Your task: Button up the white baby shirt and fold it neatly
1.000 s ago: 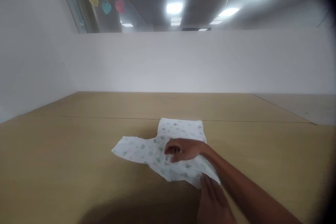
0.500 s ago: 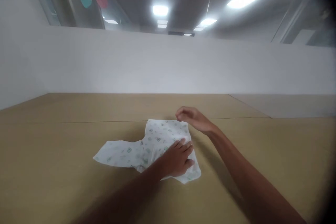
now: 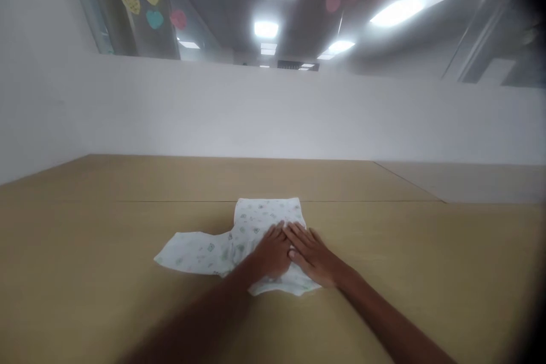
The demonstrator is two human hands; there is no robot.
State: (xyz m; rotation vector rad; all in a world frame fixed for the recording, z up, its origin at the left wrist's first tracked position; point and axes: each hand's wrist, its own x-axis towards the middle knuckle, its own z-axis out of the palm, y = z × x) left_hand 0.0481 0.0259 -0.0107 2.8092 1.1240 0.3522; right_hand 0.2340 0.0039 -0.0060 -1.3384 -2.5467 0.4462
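- White partition wall [image 3: 256, 116] stands behind a tan tabletop [image 3: 85, 250] crossed by a thin seam [image 3: 128, 201], with pastel heart cutouts [image 3: 153, 19] and ceiling lights [image 3: 266, 29] above
- Your left hand [image 3: 273, 251] lies open and palm-down on the cloth, neither clenched nor pinching anything
- Your right hand [image 3: 313, 256] rests the same way, open and flat, with its fingertips [image 3: 298, 233] almost meeting those of your left hand
- Flat palms seem placed to hold the layers still and press them smooth, not to lift them
- Beneath both hands, a small white garment [image 3: 267, 219] of thin, soft-looking fabric with tiny green and grey prints lies folded near the table's middle
- Its single flattened sleeve [image 3: 187, 254] juts out towards your left, and a crumpled lower edge [image 3: 305, 287] shows below your right hand
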